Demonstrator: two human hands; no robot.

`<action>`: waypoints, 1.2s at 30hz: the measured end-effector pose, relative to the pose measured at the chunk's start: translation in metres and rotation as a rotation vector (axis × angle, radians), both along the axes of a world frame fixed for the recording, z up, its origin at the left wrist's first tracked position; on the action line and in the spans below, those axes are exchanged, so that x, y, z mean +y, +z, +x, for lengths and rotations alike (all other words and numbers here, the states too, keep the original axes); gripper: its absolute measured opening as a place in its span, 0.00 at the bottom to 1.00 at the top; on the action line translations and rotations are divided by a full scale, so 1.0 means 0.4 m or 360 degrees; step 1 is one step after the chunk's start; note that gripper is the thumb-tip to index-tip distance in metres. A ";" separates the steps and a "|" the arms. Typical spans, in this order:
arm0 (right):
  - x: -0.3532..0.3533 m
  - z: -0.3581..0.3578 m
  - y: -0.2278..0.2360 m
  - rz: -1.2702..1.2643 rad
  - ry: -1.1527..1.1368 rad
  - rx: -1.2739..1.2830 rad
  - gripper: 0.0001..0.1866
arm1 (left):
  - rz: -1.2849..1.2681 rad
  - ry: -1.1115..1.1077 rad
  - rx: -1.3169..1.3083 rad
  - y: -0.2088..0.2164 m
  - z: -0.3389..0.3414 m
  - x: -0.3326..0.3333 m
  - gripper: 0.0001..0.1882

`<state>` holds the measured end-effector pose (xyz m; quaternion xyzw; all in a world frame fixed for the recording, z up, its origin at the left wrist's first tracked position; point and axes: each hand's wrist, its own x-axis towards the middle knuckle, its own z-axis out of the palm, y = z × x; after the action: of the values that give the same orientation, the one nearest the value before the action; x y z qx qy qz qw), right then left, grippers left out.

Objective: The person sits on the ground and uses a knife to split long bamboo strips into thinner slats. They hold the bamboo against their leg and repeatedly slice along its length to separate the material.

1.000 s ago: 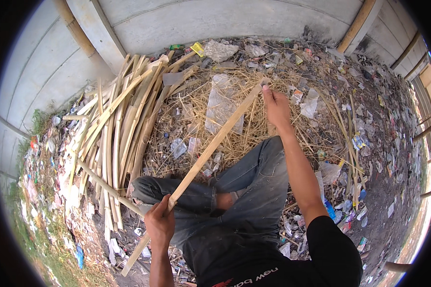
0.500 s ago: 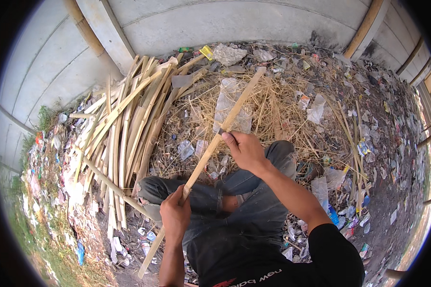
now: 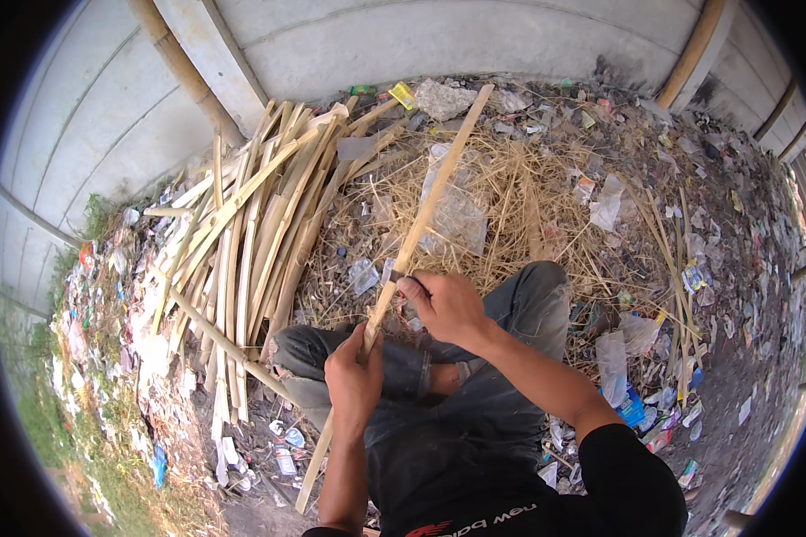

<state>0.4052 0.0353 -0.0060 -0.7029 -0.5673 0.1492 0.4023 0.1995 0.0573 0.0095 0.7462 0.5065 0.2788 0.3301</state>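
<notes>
A long, pale bamboo strip slants across my lap, its far end over the straw and its near end beside my left forearm. My left hand is wrapped round the strip below its middle. Just above it, my right hand grips a knife, thumb pressed forward, with the short dark blade lying across the strip. The knife's handle is hidden in my fist. Between the two hands, the strip's surface looks rough, with a curled shaving near my left fingers.
A heap of split bamboo strips lies at the left, with a bamboo pole reaching toward my knee. Straw-like shavings and plastic sheeting cover the ground ahead. Litter surrounds me, and a grey panel wall stands behind.
My right hand and the knife have come down toward my left hand. The strip's far end reaches farther away, and the whole view has shifted slightly.
</notes>
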 end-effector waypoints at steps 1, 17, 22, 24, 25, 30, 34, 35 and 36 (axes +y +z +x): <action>0.034 0.053 0.018 -0.0027 -0.0146 0.0128 0.27 | 0.0030 0.0012 -0.0004 -0.003 -0.005 -0.005 0.17; -0.018 -0.057 0.041 -0.0148 0.0259 0.0104 0.28 | -0.0062 0.0009 -0.0085 0.035 0.027 0.008 0.18; -0.013 -0.037 -0.018 -0.0174 0.0617 0.0681 0.28 | -0.0104 -0.0069 0.0083 0.047 0.009 0.011 0.15; 0.000 -0.020 -0.022 -0.0296 0.0769 0.1167 0.29 | -0.0165 -0.0125 -0.0076 0.041 0.001 0.010 0.15; -0.004 -0.015 -0.002 -0.0457 0.0837 0.1474 0.30 | -0.0199 -0.0139 -0.0155 0.037 -0.005 0.008 0.15; -0.019 0.054 0.005 -0.0419 0.0735 0.1934 0.28 | -0.0232 -0.0165 -0.0094 0.039 -0.011 0.007 0.17; -0.032 0.016 0.077 0.0017 0.0480 0.0779 0.22 | -0.0135 -0.0151 -0.0016 0.040 -0.001 -0.003 0.20; -0.038 0.005 0.088 -0.0054 0.0461 0.0642 0.21 | -0.0040 -0.0149 0.0000 0.032 0.002 -0.005 0.21; -0.043 -0.006 0.091 -0.0125 0.0443 0.0504 0.21 | 0.0055 -0.0145 0.0016 0.017 0.005 -0.007 0.21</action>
<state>0.4028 0.0183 0.0302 -0.6007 -0.5823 0.3341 0.4342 0.2016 0.0545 0.0164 0.7755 0.4687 0.2684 0.3269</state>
